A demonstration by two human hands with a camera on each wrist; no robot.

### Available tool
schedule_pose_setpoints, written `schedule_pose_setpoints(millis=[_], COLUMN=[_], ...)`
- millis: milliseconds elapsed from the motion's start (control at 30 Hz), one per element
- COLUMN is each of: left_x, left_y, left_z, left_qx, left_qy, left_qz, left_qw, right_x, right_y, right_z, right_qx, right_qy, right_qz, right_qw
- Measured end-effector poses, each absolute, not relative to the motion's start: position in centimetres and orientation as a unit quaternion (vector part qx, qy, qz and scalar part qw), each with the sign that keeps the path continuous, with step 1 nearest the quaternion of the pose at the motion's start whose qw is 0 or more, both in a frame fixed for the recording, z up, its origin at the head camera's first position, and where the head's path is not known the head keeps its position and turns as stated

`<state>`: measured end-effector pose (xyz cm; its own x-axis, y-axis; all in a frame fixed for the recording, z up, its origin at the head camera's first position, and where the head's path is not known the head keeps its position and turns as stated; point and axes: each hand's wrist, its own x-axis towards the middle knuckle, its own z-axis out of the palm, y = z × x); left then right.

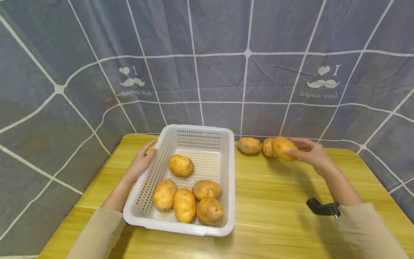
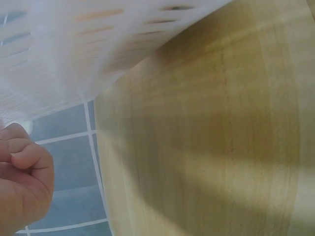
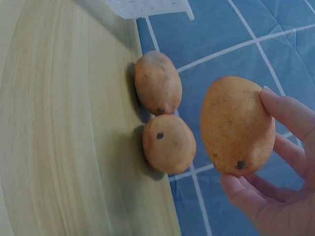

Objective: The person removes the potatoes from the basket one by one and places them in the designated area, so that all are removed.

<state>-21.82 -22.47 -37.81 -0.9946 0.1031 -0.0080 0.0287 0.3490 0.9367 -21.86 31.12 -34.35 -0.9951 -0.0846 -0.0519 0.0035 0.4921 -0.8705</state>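
My right hand (image 1: pixel 312 154) holds a potato (image 1: pixel 284 148) between thumb and fingers, raised above the table near its back edge. In the right wrist view, that potato (image 3: pixel 238 126) shows a dark spot at its lower end. Behind it, two more potatoes lie on the table: one (image 1: pixel 249 145) and another (image 1: pixel 268 147) partly hidden by the held one. With curled fingers my left hand (image 1: pixel 143 160) grips the left rim of a white plastic basket (image 1: pixel 229 180). Several potatoes lie inside, one (image 1: pixel 181 165) apart from a group near the front.
The wooden table (image 1: pixel 268 212) carries the basket left of centre. A grey-blue curtain (image 1: pixel 223 79) with white lines hangs along the back and sides. A black strap (image 1: pixel 323 208) sticks out at the right sleeve.
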Motion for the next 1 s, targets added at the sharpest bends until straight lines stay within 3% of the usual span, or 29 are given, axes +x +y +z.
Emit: schedule_pose_setpoints(millis=[533, 1000], left_x=[-21.9, -21.7], left_y=[-22.5, -22.5], left_z=[-37.8, -37.6], left_qx=[0.042, 0.034], left_qy=[0.829, 0.826], left_qz=[0.556, 0.561], left_qw=[0.032, 0.037], right_x=[-22.1, -22.1], right_y=[33.6, 33.9], right_z=[-36.4, -38.8], right_qx=[0.031, 0.073], right_qy=[0.86, 0.866], right_qz=[-0.505, -0.495], right_qw=[0.068, 0.011])
